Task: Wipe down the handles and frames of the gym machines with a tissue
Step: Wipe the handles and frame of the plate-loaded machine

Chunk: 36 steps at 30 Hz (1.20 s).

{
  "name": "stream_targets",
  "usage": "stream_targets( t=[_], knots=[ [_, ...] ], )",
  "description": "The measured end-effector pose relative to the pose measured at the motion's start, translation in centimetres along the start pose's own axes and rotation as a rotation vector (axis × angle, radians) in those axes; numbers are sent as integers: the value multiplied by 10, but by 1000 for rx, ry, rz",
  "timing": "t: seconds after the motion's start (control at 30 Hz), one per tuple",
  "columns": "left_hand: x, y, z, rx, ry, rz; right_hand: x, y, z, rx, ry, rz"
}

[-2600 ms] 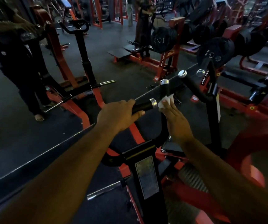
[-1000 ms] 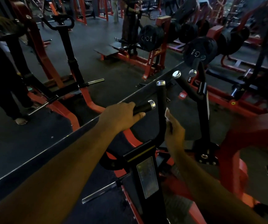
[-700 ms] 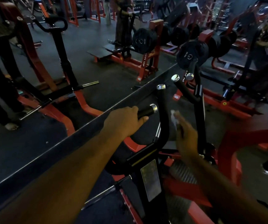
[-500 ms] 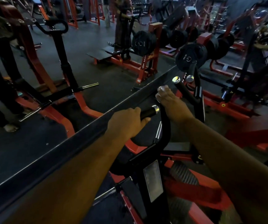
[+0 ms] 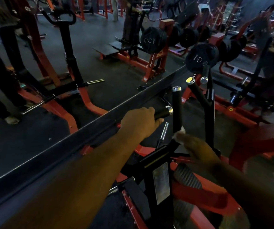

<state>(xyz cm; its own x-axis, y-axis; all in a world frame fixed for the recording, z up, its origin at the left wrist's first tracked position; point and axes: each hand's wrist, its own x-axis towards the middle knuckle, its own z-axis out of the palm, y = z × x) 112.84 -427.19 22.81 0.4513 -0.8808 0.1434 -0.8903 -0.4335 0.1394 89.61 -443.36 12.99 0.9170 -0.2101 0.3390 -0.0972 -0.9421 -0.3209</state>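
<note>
Two hands: left hand (image 5: 139,123) wrapped round one horizontal black grip (image 5: 163,113), right hand (image 5: 197,147) blurred, with one white tissue (image 5: 180,131). Four chrome-capped black handles in the near cluster: the gripped one, one upright handle (image 5: 176,104), one slanted handle (image 5: 197,93), one rear handle (image 5: 206,75). One label plate (image 5: 161,182) on the near column. Two visible clusters of black weight plates: one on the red rack (image 5: 152,39), one nearer (image 5: 201,57); exact plate totals unclear. One bare foot (image 5: 11,120) at far left.
</note>
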Motion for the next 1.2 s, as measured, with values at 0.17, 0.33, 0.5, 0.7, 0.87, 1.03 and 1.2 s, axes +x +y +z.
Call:
stream_targets(
  t=[0.17,0.33,0.5,0.7,0.87,1.03,1.2],
  knots=[
    [0,1,-2,38,4,21,90,-11,-35,482,621,638],
    [-2,0,-3,43,10,26,162,-13,-22,913,488,768],
    [0,-1,-2,36,16,30,149,3,-23,1101,207,889],
    [2,-1,0,16,3,23,147,1,-25,1220,195,947],
    [1,0,-1,44,10,21,176,-1,-46,1252,214,928],
    [0,0,-2,31,-3,6,129,-9,-8,1272,156,1002],
    [1,-1,1,-3,-5,8,102,-8,5,1436,90,989]
  ],
)
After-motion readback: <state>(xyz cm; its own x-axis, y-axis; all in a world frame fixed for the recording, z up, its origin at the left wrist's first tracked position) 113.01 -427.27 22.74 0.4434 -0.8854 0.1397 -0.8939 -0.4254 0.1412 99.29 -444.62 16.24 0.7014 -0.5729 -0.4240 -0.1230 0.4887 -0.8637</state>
